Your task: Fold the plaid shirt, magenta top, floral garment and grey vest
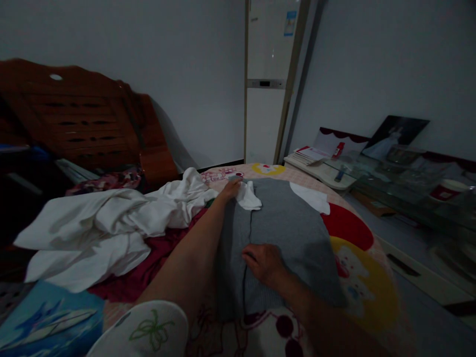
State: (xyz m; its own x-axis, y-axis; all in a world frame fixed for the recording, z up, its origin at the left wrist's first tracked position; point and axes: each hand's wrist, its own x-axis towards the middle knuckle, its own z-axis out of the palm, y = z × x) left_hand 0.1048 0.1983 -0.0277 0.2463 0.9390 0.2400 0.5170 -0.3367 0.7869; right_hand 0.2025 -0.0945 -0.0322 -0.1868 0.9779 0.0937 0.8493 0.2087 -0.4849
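A grey garment [293, 228] lies spread on a round, patterned table cover [372, 277], with a dark line running along its left part. At its far left edge is my left hand [233, 189], its fingers closed on the fabric beside a small white cloth piece [248, 196]. Nearer to me, my right hand [263, 263] rests on the grey garment by the dark line, fingers curled together; what they pinch, if anything, is too small to make out. Another white piece [312, 198] shows at the garment's far right edge.
Crumpled white fabric [122, 213] and dark red fabric [163, 250] lie to the left. A blue printed item [52, 317] is at the lower left. Behind stand a wooden chair [82, 119] and a tall white appliance [266, 119]. A glass-topped cabinet [401, 178] with a cup is on the right.
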